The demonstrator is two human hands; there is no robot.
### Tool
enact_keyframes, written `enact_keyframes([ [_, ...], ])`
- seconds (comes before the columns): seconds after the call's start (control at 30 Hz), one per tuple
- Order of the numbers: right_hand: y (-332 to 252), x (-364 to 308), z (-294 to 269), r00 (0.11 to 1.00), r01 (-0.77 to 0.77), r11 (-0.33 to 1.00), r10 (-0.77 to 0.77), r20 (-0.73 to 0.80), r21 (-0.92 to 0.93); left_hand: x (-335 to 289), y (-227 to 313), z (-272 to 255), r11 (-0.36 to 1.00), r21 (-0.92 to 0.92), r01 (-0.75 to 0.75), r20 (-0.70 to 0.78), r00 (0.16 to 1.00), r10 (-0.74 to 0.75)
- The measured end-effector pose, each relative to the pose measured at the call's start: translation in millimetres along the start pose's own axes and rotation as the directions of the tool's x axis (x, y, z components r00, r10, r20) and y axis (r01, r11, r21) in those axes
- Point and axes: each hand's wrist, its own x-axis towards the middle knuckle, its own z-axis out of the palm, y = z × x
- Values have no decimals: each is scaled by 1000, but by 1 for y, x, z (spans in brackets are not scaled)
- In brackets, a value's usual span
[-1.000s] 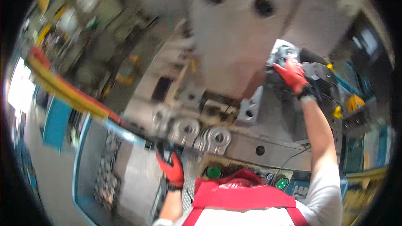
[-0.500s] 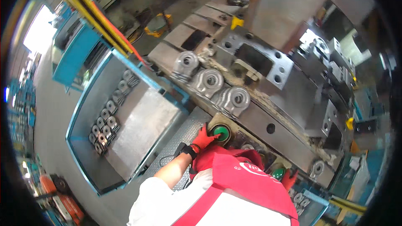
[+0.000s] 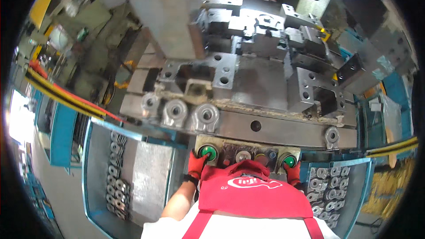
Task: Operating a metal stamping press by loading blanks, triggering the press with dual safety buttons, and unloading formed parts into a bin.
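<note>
My left hand (image 3: 197, 164), in a red glove, lies at the left end of a control panel (image 3: 230, 143). Its thumb rests on a round green push button (image 3: 208, 152), and the fingers are apart. At the panel's other end, my right hand (image 3: 293, 172), also red-gloved, has its thumb on a second green push button (image 3: 289, 161). Part of that hand is hidden by my red apron (image 3: 256, 194). Neither hand grips a loose thing. Beyond the panel, forged metal pieces with ring ends (image 3: 206, 116) sit on the press's front ledge, and a single ring-ended piece (image 3: 332, 137) stands farther right.
Ahead is a large press bed with steel die blocks (image 3: 259, 82). A blue-rimmed bin (image 3: 85, 172) with rows of metal pieces stands left; another bin (image 3: 366, 179) filled with similar pieces stands right. Yellow-black striped bars (image 3: 66, 95) flank both sides.
My view has swung to the right and levelled out, so the press and right bin show more fully. Both hands stay at the green buttons.
</note>
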Motion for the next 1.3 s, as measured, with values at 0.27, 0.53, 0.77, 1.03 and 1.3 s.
enact_keyframes([
  [0.27,-10,-8,-6,1000,-21,1000,22,8,-4,21,-23,-2,998,30,51,43,998,-53],
  [0.53,5,3,0,1000,14,1000,-14,4,-14,25,-26,-3,989,115,97,22,995,-100],
  [0.77,-3,-2,-1,1000,-28,997,28,-9,-66,9,4,-4,989,110,99,17,995,-102],
  [1.03,3,-2,0,1000,0,1000,0,6,-18,-43,141,-19,562,824,-79,123,992,-40],
  [1.3,-6,-6,-5,999,40,999,-40,-8,-25,-61,340,55,629,128,-767,460,608,647],
])
